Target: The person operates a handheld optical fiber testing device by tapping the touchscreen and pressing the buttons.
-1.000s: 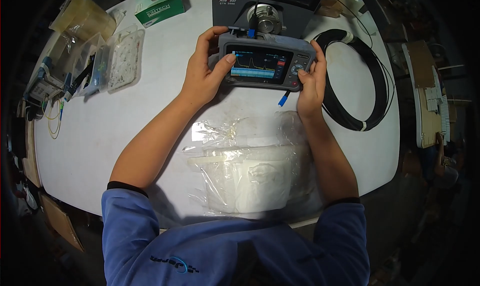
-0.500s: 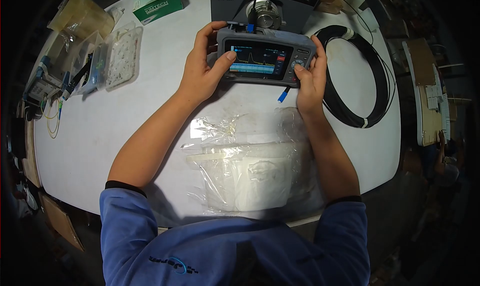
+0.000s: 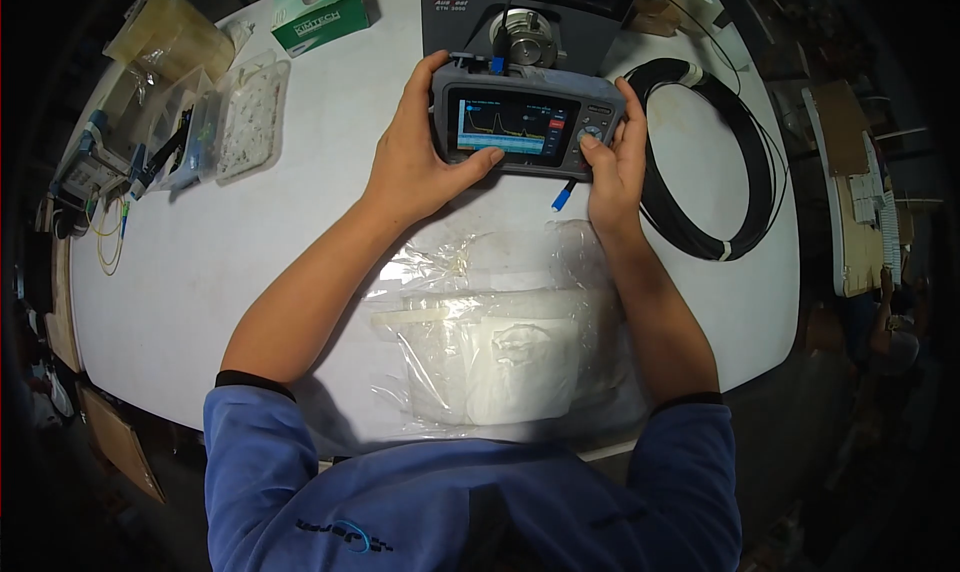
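Observation:
A grey handheld tester point(image 3: 510, 127) shows a peaked trace on its lit screen. My left hand point(image 3: 415, 162) grips its left end, with the thumb over the screen's lower edge. Around the right end is my right hand point(image 3: 615, 162), its thumb by the round keypad. A blue-tipped black cable point(image 3: 563, 196) pokes out below the tester, and a blue plug point(image 3: 497, 64) sits at its top edge. Nearer my body, clear plastic bags with a white packet point(image 3: 522, 367) lie on the white table point(image 3: 180, 302).
A coiled black cable point(image 3: 655, 222) lies at the right. Behind the tester stands a dark machine point(image 3: 455, 32). A green tissue box point(image 3: 325, 22), a clear tray point(image 3: 250, 117) and a tape roll point(image 3: 180, 37) are at the left. Another person point(image 3: 890, 337) is at the far right.
My left thumb has moved down and right, from the screen's left side to its lower edge. My right thumb has shifted slightly left and up. Both hands remain on the tester.

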Tool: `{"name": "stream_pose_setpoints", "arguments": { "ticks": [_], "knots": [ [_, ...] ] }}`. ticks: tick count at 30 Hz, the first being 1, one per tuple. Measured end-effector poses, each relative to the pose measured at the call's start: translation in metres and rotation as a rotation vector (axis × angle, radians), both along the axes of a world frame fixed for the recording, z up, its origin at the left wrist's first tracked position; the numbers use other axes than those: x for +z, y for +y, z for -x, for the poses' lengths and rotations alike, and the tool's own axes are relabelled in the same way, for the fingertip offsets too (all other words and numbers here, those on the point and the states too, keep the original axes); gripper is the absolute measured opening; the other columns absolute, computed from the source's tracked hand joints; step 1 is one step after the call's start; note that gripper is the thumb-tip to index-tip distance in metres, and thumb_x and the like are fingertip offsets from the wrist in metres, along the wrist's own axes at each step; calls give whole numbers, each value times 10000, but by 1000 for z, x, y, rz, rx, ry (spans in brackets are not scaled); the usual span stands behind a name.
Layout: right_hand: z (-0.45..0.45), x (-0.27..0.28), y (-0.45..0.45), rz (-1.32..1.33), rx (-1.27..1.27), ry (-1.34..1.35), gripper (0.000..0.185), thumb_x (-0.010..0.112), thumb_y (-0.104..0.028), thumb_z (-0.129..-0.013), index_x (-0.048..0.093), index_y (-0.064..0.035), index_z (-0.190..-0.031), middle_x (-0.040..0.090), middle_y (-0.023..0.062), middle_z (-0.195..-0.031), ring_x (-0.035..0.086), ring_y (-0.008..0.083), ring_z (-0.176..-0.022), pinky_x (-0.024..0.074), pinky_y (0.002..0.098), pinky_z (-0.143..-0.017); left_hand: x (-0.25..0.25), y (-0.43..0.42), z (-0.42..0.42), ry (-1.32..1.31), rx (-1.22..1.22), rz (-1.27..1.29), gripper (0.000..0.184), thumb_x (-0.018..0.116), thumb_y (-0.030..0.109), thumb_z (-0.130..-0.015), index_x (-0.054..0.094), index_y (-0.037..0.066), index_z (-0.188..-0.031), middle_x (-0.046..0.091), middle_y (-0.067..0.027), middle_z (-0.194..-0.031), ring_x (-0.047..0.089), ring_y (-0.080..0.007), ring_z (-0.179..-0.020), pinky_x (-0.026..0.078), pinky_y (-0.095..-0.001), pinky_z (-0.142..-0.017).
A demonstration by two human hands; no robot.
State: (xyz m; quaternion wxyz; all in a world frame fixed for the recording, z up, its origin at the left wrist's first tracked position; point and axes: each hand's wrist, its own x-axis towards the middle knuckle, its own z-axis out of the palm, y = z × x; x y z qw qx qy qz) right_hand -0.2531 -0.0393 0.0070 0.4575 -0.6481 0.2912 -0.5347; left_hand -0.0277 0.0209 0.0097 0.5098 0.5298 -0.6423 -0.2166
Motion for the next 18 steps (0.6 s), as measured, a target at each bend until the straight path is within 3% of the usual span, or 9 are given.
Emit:
{"name": "stream_pose_setpoints", "arguments": {
  "ticks": [5,8,10,16,18],
  "knots": [
    [1,-4,-2,35,2,15,705,502,-5,-926,205,38,-1564,541,178,-1297,558,177,-1150,457,305,-1008,0,1,2,-9,28,-40,1027,833,226,-794,171,68,-1562,536,-252,-1362,611,-334,-1222,495,-424,-1059],
    [1,-2,0,16,0,5,706,485,0,-917,206,41,-1564,548,175,-1274,563,164,-1096,464,293,-965,-7,-2,-6,45,-36,-9,933,763,250,-870,174,67,-1569,534,-243,-1365,614,-331,-1210,501,-408,-1033],
    [3,0,0,4,-6,12,706,476,1,-913,206,42,-1564,552,174,-1264,563,157,-1069,463,285,-938,-7,-5,-8,95,-81,52,817,676,263,-944,196,65,-1574,540,-216,-1336,611,-285,-1172,517,-368,-964],
    [2,3,1,-11,-20,18,705,458,-2,-907,209,44,-1565,561,162,-1231,549,131,-984,455,271,-872,-3,-3,-8,227,-120,-31,727,599,278,-993,223,59,-1575,525,-183,-1289,566,-194,-1111,489,-304,-896],
    [1,1,1,-21,-28,9,702,456,-2,-909,209,44,-1565,561,160,-1230,547,129,-982,455,271,-873,1,-1,-10,226,-118,-61,721,604,286,-992,235,53,-1566,549,-213,-1288,595,-239,-1127,498,-343,-934]
  ]
}}
